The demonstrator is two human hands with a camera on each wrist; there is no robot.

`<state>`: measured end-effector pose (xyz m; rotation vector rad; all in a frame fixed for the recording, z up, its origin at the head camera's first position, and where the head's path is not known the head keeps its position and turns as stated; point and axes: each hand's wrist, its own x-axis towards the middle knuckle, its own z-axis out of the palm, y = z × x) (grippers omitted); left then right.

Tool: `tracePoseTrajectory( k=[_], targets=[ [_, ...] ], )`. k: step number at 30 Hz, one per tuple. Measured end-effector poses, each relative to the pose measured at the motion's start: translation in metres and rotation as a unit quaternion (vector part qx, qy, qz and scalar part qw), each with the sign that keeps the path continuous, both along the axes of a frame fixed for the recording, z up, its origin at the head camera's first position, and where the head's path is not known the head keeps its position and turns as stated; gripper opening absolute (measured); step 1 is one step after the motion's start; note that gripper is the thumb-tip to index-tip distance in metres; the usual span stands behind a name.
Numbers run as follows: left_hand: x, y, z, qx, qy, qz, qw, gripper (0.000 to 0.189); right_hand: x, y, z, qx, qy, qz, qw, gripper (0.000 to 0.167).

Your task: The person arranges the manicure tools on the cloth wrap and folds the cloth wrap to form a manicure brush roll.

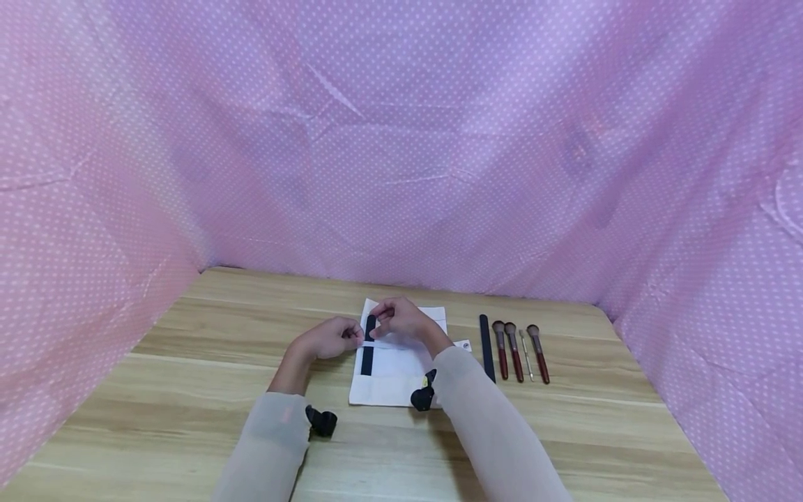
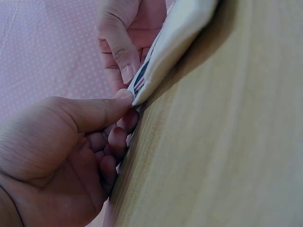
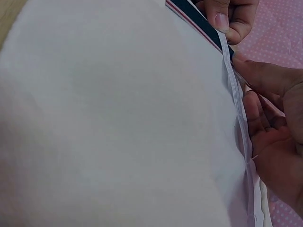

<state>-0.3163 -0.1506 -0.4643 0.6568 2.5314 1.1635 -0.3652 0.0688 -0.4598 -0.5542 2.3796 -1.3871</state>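
A white fabric pouch (image 1: 392,392) lies spread on the table, with a white elastic band (image 3: 241,123) running across it. Under the band sits a dark nail file (image 1: 367,361), whose layered red-and-white edge shows in the right wrist view. My left hand (image 1: 329,338) pinches the band and the pouch's left edge between thumb and fingers. From over the pouch, my right hand (image 1: 406,321) holds the nail file near its far end, thumb on top. The right fingertips beneath are partly hidden. In the left wrist view both hands meet at the fabric edge.
To the pouch's right lie another dark nail file (image 1: 486,347), three makeup brushes (image 1: 514,352) with red-brown handles, and a thin metal tool (image 1: 526,355). A small printed label (image 1: 464,345) sticks out from the pouch. Pink dotted cloth (image 1: 401,174) surrounds the wooden table (image 1: 207,348).
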Motion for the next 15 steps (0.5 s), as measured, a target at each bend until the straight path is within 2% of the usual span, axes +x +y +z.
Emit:
tracePoseTrajectory(
  k=[15],
  targets=[
    [0.0047,0.0016,0.0058,-0.007,-0.013,0.009,0.9998,0.009,-0.0004,0.0008,-0.0005,0.006,0.015,0.017,0.9997,0.042]
  ],
)
